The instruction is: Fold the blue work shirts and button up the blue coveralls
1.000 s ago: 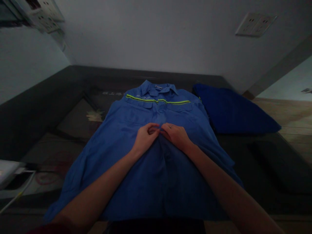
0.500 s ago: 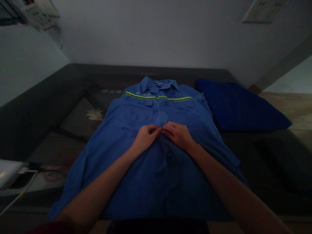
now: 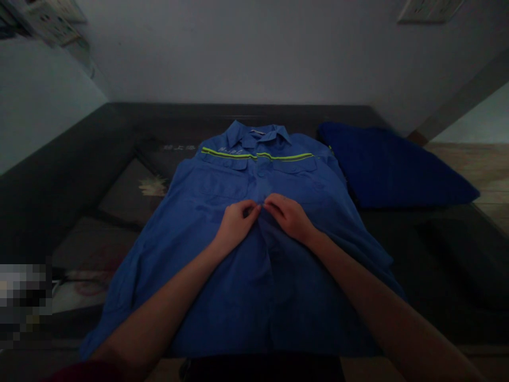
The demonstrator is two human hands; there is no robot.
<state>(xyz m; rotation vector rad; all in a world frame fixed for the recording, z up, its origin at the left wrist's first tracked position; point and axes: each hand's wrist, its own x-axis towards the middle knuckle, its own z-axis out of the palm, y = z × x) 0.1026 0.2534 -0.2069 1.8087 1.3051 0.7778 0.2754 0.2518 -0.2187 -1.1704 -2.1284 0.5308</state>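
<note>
A blue work shirt (image 3: 222, 265) lies spread front-up, its collar at the far end and a yellow-green stripe across the chest. Over the middle of its front placket, my left hand (image 3: 239, 220) pinches the fabric between thumb and fingers. My right hand (image 3: 289, 215) pinches the placket from the other side, the fingertips of both hands almost meeting. Whether a button sits between them is hidden by the fingers. Above the hands, the upper placket lies flat between two flapped chest pockets.
Dark blue folded cloth (image 3: 389, 167) lies right of the shirt on the dark table (image 3: 382, 239). A dim black object (image 3: 465, 260) is at the right. Power sockets (image 3: 51, 21) are at upper left, with another socket plate (image 3: 429, 10) on the wall. Something pixelated (image 3: 24, 292) is at left.
Both hands stay pinched at the same spot on the placket, with small shifts of the fingers. The whole view has moved slightly.
</note>
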